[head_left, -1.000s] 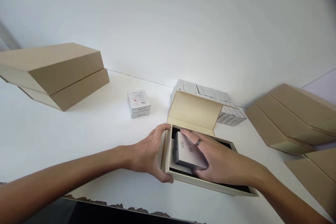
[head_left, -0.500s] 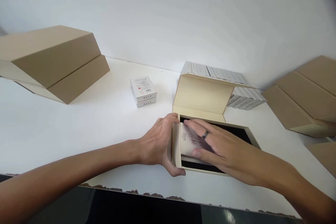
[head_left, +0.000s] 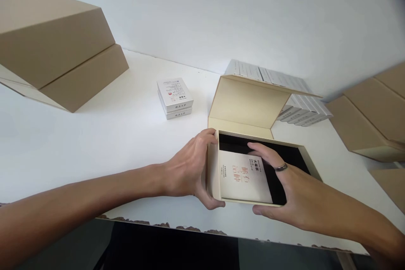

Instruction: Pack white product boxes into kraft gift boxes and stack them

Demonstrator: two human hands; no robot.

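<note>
A cream gift box (head_left: pixel 214 173) with a black inside stands on the white table, its lid (head_left: pixel 248 100) raised at the back. One white printed packet (head_left: pixel 242 177) lies flat in its left part, against the near wall. My left hand (head_left: pixel 193 166) grips the box's left end, fingers at the far corner and thumb at the near corner. My right hand (head_left: pixel 284 181), with a ring, is spread over the box just right of the packet, thumb and fingers apart, holding nothing.
Two stacked small white boxes (head_left: pixel 175 97) stand left of the lid. Rows of similar boxes (head_left: pixel 303 109) are behind it. Large tan boxes stand at the left (head_left: pixel 72 46) and right (head_left: pixel 367 114). The table's chipped front edge (head_left: pixel 190 228) runs below.
My right hand has drawn back to the right off the packet and opened wider. The packet now lies nearer the front wall, fully uncovered. The view has shifted slightly.
</note>
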